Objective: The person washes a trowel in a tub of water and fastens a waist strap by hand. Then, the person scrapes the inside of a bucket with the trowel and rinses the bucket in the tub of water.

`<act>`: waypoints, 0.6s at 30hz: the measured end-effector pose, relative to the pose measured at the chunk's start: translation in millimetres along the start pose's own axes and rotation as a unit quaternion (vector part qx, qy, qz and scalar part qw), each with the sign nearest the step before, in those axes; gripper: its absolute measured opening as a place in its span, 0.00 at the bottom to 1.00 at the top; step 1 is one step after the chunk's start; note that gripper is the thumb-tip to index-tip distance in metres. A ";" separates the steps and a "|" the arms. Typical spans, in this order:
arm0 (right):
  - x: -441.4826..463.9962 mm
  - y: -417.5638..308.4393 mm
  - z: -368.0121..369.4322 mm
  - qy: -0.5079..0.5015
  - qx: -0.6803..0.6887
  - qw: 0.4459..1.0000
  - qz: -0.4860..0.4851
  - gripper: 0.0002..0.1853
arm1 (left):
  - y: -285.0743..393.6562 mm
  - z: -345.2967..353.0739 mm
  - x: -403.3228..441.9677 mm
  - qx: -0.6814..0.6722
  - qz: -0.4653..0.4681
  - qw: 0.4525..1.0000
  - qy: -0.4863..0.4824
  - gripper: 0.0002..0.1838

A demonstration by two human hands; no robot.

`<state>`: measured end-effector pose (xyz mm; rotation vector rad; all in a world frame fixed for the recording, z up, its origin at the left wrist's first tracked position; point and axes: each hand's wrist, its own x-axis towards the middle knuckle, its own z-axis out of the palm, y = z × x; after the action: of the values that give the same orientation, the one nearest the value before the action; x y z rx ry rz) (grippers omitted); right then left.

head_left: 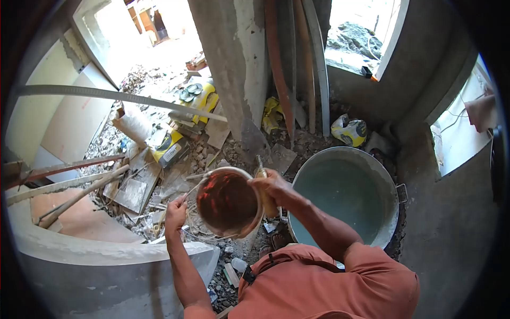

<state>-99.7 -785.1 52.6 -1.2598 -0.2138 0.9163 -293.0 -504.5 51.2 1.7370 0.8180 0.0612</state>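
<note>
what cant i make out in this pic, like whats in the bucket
All in the head view:
Contents of the bucket: too dark inside to tell.
Handle of the trowel: partly covered by the right hand.
Bottom of the tub: lost under cloudy liquid.
Print on the yellow sack beside the tub: too small.
Scene through the upper-left opening: washed out by glare.

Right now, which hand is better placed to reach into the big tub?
Probably the right hand: it is nearer the tub, though it holds a trowel. The left hand is across the bucket, gripping its handle.
</note>
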 end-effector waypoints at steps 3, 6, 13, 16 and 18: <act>-1.8 23.0 32.1 0.039 0.027 0.997 -0.053 0.17 | 2.6 18.7 10.0 0.295 0.059 0.952 0.062 0.21; 12.7 72.0 44.3 0.124 0.088 0.986 -0.065 0.17 | 55.5 104.9 -26.9 0.270 0.090 0.946 0.157 0.28; 41.2 131.8 30.7 0.218 0.306 0.926 -0.040 0.10 | 10.8 190.3 -45.1 0.030 0.351 0.927 0.129 0.28; 52.1 152.0 15.7 0.157 0.379 0.911 0.042 0.14 | -14.5 186.7 -60.8 -0.056 0.313 0.872 0.372 0.24; 51.2 160.7 12.5 0.115 0.411 0.904 0.004 0.15 | -48.3 191.0 -52.2 -0.131 0.157 0.886 0.416 0.33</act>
<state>-150.5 -737.9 -101.7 -0.5633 0.3458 0.7303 -272.2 -687.0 -37.1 1.5423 1.0552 1.1527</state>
